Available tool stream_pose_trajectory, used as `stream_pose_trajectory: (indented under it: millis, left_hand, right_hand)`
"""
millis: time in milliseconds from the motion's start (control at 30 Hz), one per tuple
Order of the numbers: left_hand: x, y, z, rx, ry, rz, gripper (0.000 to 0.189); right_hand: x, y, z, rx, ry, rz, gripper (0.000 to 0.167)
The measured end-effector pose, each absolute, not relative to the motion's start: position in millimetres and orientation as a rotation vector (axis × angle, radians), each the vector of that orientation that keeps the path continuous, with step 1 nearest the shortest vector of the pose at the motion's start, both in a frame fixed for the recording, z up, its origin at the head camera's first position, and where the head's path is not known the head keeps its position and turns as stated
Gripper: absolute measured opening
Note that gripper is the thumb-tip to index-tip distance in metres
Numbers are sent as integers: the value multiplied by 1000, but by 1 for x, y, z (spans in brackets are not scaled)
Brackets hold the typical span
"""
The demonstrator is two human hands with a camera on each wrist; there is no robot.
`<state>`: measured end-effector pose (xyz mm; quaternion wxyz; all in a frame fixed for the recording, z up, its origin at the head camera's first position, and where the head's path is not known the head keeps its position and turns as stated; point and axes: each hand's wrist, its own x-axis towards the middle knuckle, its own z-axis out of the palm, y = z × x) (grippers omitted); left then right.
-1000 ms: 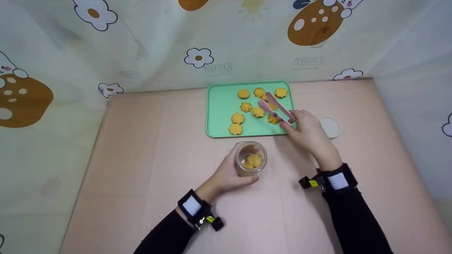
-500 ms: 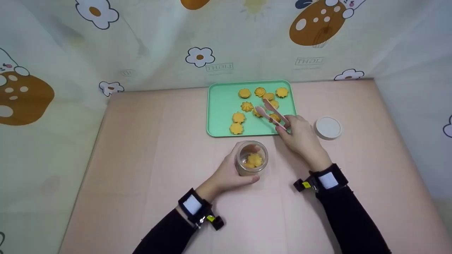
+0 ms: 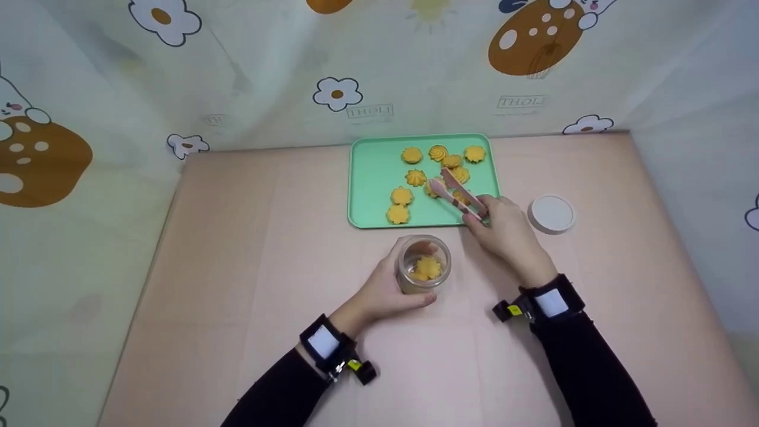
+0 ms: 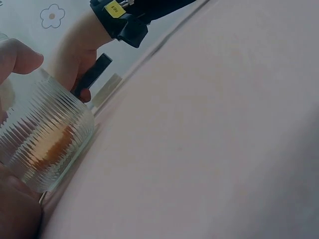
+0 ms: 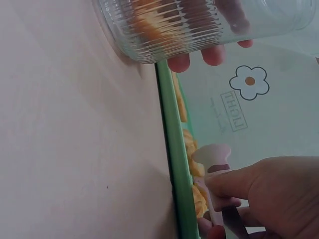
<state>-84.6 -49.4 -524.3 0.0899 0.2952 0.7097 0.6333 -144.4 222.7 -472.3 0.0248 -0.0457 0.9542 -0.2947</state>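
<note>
My left hand (image 3: 385, 290) grips a ribbed glass jar (image 4: 55, 124) that stands open-topped in front of the tray. Inside the jar lie a few yellow cookies (image 3: 427, 268). My right hand (image 3: 507, 234) holds pink tongs (image 3: 458, 193) over the right part of a green tray (image 3: 370, 178). The two arms of the tongs are spread, with their tips at the cookies in the middle of the group. Several flower-shaped cookies (image 3: 402, 196) lie on the tray, some partly covered by the tongs. In the right wrist view, thumb and fingers pinch the tongs (image 5: 214, 159) beside the tray's edge.
A round white lid (image 3: 552, 214) lies on the table to the right of the tray, close to the right hand. Behind the pink tabletop (image 3: 237, 237) hangs a printed curtain (image 3: 267, 77), which also rises along both sides.
My right hand has drawn slightly left and toward me with the tongs, uncovering the whole lid. The tongs' tips have shifted lower over the cookies. My left hand and the jar stay in place.
</note>
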Motion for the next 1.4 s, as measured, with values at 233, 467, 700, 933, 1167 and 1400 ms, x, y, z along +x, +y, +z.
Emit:
stream_pose_trajectory:
  millis: [233,467,700,933,1167,1400]
  left_hand:
    - [-85,-50,-525,876,2105,1875,91]
    - [-86,-50,-526,884,2101,1884,89]
    - [-85,-50,-527,865,2092,1888,90]
    - [-85,-49,-527,856,2081,1896,89]
    - [-85,-49,-527,860,2085,1893,87]
    - [-86,-48,-527,864,2096,1884,88]
  right_hand:
    - [-145,224,-468,-185,2937,-863,45]
    - [-146,225,-463,-244,2953,-850,18]
    - [-144,227,-459,-236,2940,-845,17]
    - [-143,230,-456,-206,2912,-874,18]
    - [-140,236,-442,-153,2897,-936,30]
    - [-127,252,-406,-170,2976,-1020,38]
